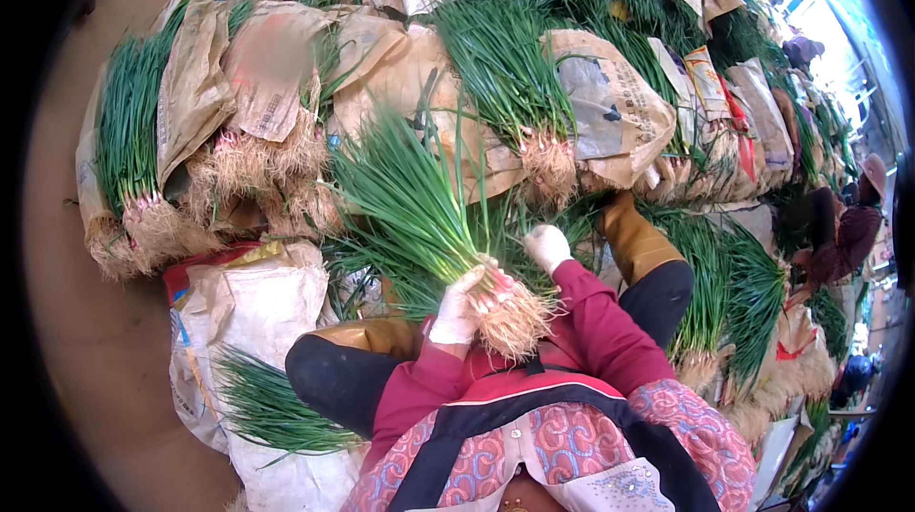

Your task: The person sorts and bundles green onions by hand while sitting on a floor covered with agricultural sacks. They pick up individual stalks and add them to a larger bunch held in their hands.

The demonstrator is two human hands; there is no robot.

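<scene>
Left hand [457,310], grip wrapped snugly round the pale stems [486,285] of a spring onion bunch [419,212], roots [515,324] hanging between the knees [658,295]! Right hand [548,247] curls nearby; can't tell if it pinches anything. Looks light, with soft leaves likely to crease, so those firmer stems seem the best hold. Beyond, more bunches [505,59] among brown sacks [610,116]; greens [276,407] on a white sack [257,302] to the left.

A full bunch of green onions [434,216] slants mid-scene, its leaves [405,174] fanning far and left, its pinkish bulbs [492,285] and shaggy tan roots [518,323] near and right.
</scene>
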